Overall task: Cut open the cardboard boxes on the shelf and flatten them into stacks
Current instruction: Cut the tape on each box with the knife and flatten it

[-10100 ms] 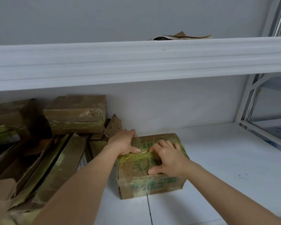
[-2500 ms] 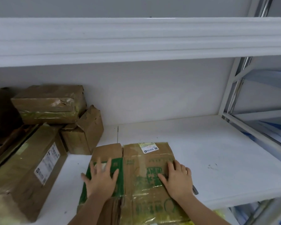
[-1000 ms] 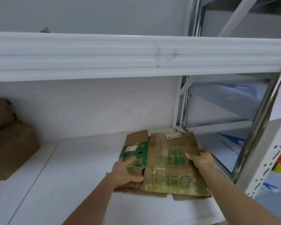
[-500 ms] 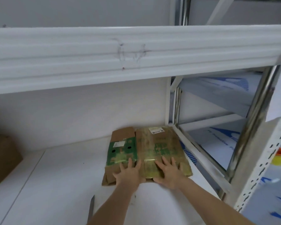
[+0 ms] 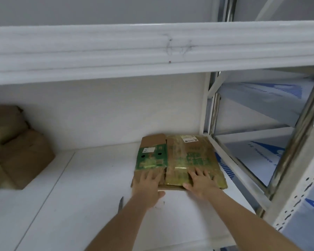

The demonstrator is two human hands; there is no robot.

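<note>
The flattened box (image 5: 179, 160) lies at the shelf's (image 5: 80, 187) right end; unopened boxes (image 5: 16, 151) sit far left; a knife (image 5: 120, 204) lies between, nearer the front.

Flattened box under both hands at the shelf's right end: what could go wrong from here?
1. The cutter blade lies bare beside the left hand; a blind reach back could catch it.
2. The flattened box sits against the right frame rail; pushed further by the right hand, it might slide off into the next bay.
</note>
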